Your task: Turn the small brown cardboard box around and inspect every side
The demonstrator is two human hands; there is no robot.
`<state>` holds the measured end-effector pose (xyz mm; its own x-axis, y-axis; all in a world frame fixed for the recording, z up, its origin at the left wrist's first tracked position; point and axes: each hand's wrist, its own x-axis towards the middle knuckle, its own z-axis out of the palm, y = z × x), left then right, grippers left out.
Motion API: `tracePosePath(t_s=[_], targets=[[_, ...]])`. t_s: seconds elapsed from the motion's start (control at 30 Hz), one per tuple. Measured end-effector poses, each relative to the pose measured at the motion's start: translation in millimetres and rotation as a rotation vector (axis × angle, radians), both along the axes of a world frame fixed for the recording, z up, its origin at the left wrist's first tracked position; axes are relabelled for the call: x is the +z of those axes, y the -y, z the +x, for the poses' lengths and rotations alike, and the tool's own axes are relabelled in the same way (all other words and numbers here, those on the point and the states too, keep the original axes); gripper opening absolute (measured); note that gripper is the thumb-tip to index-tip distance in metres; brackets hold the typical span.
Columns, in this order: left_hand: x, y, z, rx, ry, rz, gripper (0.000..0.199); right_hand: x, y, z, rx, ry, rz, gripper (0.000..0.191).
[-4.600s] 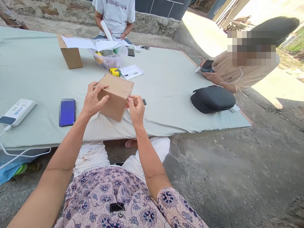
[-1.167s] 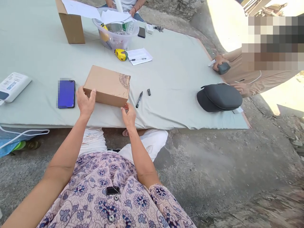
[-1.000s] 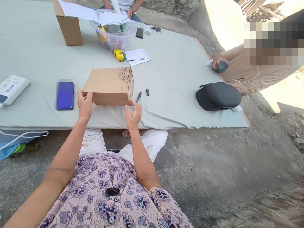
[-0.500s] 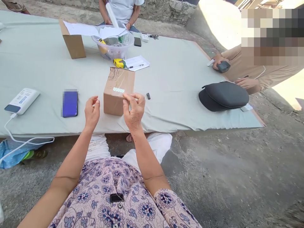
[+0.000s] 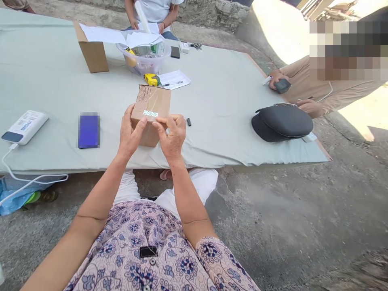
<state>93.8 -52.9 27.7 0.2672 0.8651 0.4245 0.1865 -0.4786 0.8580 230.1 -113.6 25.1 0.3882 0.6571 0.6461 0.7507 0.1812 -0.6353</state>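
Observation:
A brown cardboard box (image 5: 159, 97) stands on the cloth-covered table before me, with dark scribbled lines on its top. Near the top's front edge lies a small white strip with green dots (image 5: 150, 114). My left hand (image 5: 129, 133) grips the box's front left corner, fingers along the side and thumb by the strip. Thumb and forefinger of my right hand (image 5: 171, 135) come together in a pinch at the strip's right end; whatever is between them is hidden. A small black piece (image 5: 189, 122) lies just right of that hand.
A phone (image 5: 89, 130) and white power bank (image 5: 26, 127) lie left. Behind the box are a yellow tape measure (image 5: 151, 79), paper with a pen (image 5: 175, 80), a plastic basin (image 5: 142, 64) and another box (image 5: 93, 56). A black case (image 5: 283, 122) sits right, near a co-worker's hands.
My left hand has moved right, from beside the box onto its front left corner. My right hand stays pinched at the strip's right end.

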Motion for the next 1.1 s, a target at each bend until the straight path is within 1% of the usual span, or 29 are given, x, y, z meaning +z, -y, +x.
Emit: tracePosePath(t_s=[0.1, 0.23, 0.33, 0.4, 0.43, 0.5, 0.57, 0.6, 0.67, 0.73, 0.77, 0.8, 0.87, 0.93, 0.97, 1.03, 1.1], targets=[[2.9, -4, -4, -0.034, 0.0, -0.018, 0.058, 1.8, 7, 6, 0.053, -0.013, 0.028, 0.025], [9.2, -13, -8, -0.089, 0.002, -0.054, 0.056, 5.4, 17, 8, 0.125, -0.028, 0.081, 0.022], [13.5, -23, -12, -0.131, 0.006, -0.083, 0.052, 7.9, 23, 8, 0.157, -0.005, 0.068, 0.021], [16.6, -31, -15, -0.169, 0.01, -0.117, 0.05, 9.6, 25, 10, 0.15, 0.002, 0.038, 0.023], [18.3, -34, -17, -0.189, 0.008, -0.136, 0.05, 10.5, 25, 13, 0.137, 0.001, 0.025, 0.03], [21.9, -40, -21, -0.227, -0.003, -0.172, 0.05, 12.0, 23, 21, 0.112, -0.013, 0.004, 0.06], [24.8, -44, -24, -0.262, -0.019, -0.197, 0.051, 12.3, 18, 30, 0.128, -0.031, -0.021, 0.089], [25.6, -45, -25, -0.281, -0.023, -0.206, 0.051, 11.8, 15, 34, 0.153, -0.038, -0.037, 0.097], [25.1, -46, -26, -0.32, -0.02, -0.219, 0.05, 9.6, 11, 40, 0.193, -0.05, -0.066, 0.102], [22.1, -46, -26, -0.32, 0.004, -0.235, 0.049, 7.0, 9, 42, 0.16, -0.1, -0.081, 0.097], [19.9, -46, -25, -0.29, 0.019, -0.246, 0.049, 5.9, 9, 43, 0.114, -0.142, -0.085, 0.092], [17.6, -45, -24, -0.237, 0.035, -0.257, 0.048, 5.1, 10, 42, 0.059, -0.19, -0.087, 0.085], [13.6, -43, -22, -0.08, 0.066, -0.272, 0.048, 4.5, 14, 41, -0.025, -0.266, -0.083, 0.067], [11.4, -38, -21, 0.062, 0.105, -0.266, 0.047, 4.8, 18, 41, -0.036, -0.3, -0.061, 0.046], [11.0, -35, -20, 0.102, 0.13, -0.254, 0.045, 5.1, 20, 40, -0.024, -0.309, -0.04, 0.038], [10.9, -28, -20, 0.113, 0.187, -0.211, 0.039, 5.5, 22, 39, 0.0, -0.325, 0.01, 0.03], [11.1, -20, -20, 0.079, 0.221, -0.161, 0.037, 5.3, 24, 37, 0.015, -0.335, 0.046, 0.027]])
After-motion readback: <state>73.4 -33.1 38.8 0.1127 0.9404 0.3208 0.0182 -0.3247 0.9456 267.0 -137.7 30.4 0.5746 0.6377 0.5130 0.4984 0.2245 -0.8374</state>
